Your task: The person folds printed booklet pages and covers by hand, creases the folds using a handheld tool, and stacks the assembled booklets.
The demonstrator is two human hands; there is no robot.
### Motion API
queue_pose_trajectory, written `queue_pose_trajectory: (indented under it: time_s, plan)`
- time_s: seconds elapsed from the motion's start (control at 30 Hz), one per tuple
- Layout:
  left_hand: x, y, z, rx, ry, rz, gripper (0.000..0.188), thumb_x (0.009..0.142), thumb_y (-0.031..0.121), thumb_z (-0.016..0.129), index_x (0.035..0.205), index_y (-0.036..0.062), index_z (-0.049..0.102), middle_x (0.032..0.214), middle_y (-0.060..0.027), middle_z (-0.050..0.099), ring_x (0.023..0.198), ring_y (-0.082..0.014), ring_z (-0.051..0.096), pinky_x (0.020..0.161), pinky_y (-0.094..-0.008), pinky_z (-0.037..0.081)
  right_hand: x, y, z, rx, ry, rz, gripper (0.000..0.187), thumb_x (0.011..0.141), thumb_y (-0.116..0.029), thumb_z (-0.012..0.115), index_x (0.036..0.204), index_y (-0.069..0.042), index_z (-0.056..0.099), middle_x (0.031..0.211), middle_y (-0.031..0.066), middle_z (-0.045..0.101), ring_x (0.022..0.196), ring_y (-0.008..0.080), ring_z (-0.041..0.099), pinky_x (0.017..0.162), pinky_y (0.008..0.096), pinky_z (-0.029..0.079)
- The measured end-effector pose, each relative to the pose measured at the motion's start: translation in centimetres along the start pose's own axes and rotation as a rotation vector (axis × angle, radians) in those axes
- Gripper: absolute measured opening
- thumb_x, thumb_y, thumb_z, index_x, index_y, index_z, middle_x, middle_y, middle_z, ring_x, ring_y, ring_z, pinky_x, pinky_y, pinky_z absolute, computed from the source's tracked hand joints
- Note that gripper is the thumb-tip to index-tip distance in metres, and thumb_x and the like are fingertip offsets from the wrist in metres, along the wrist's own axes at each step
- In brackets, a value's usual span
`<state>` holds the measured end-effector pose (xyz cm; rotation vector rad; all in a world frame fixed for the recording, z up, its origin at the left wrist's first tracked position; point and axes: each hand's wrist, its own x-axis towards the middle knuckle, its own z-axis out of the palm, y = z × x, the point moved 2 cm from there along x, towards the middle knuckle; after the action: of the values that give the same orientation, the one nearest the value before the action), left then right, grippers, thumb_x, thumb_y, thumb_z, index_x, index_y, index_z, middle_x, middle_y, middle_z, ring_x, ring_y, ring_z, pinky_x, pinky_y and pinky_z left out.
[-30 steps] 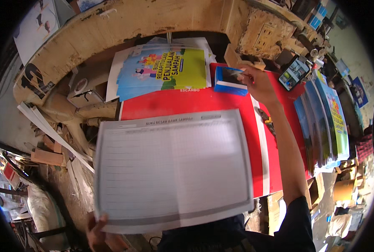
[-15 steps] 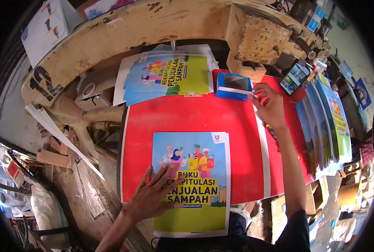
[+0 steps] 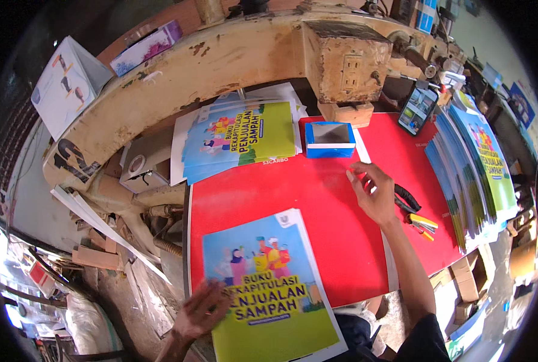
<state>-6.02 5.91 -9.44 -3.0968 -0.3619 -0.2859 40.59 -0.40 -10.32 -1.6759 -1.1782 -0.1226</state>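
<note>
In front of me a booklet (image 3: 269, 265) with a blue and green illustrated cover lies slanted over the near edge of the red tabletop (image 3: 269, 193). My left hand (image 3: 202, 311) is at its left edge, fingers smeared by motion; whether they grip it cannot be told. Above the red surface, my right hand (image 3: 374, 193) is curled with thumb and forefinger close together; anything pinched there is too small to make out. Just beyond it stands a small open blue box (image 3: 329, 145), its contents not discernible.
Similar covers (image 3: 238, 133) lie fanned at the back left. A tall pile of booklets (image 3: 477, 163) stands at the right, near a propped phone (image 3: 417, 108). Yellow-handled cutters (image 3: 423, 223) and a black-handled tool (image 3: 406, 199) lie right of my hand. A worn machine beam (image 3: 220, 57) crosses behind.
My right hand has drawn back from the blue box toward me. The booklet has turned and shifted left and nearer, while my left hand has slid to its edge. The view has shifted slightly.
</note>
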Motion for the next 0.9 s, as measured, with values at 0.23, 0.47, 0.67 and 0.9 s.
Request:
queue_pose_trajectory:
  time_s: [0.23,0.47,0.67,0.9]
  plan:
    - [0.2,-4.2,0.5,-0.704,1.171,-1.094,0.048,0.109,0.036,0.055,0.113,-0.0101,0.069,0.107,-0.0182,0.075,0.103,-0.0299,0.072,0.097,-0.0461,0.06,-3.3,1.3,0.1,0.04,-0.176,0.006,0.024,0.088,-0.003,0.074,0.112,-0.003,0.069,0.096,0.0128,0.073,0.068,0.0205,0.068,0.062,0.0319,0.053]
    - [4.8,-5.7,6.0,-1.353,1.399,-1.051,0.055,0.1,0.024,0.07,0.143,0.0041,0.042,0.147,-0.0158,0.052,0.123,-0.028,0.062,0.089,-0.0429,0.062,-3.3,0.6,0.5,0.016,-0.146,-0.049,0.021,0.087,-0.004,0.072,0.107,-0.003,0.069,0.095,0.0164,0.072,0.077,0.032,0.071,0.071,0.0387,0.057]
    - [13.1,-9.7,9.2,-1.5,1.394,-0.919,0.066,0.095,0.027,0.077,0.143,0.0055,0.036,0.143,-0.0143,0.053,0.117,-0.0292,0.063,0.087,-0.0437,0.063,-3.7,1.7,-0.4,-0.029,-0.193,0.04,0.02,0.085,-0.003,0.071,0.105,-0.005,0.069,0.092,0.0164,0.07,0.08,0.0338,0.071,0.073,0.0417,0.057]
    - [18.5,-21.0,13.0,-1.853,1.117,-0.957,0.065,0.099,0.03,0.071,0.152,0.0059,0.041,0.144,-0.0163,0.053,0.117,-0.0346,0.063,0.091,-0.0423,0.063,-4.1,-1.7,-4.0,-0.114,-0.187,-0.155,0.024,0.084,-0.007,0.076,0.108,-0.007,0.072,0.102,0.0154,0.073,0.094,0.0317,0.071,0.086,0.0419,0.056]
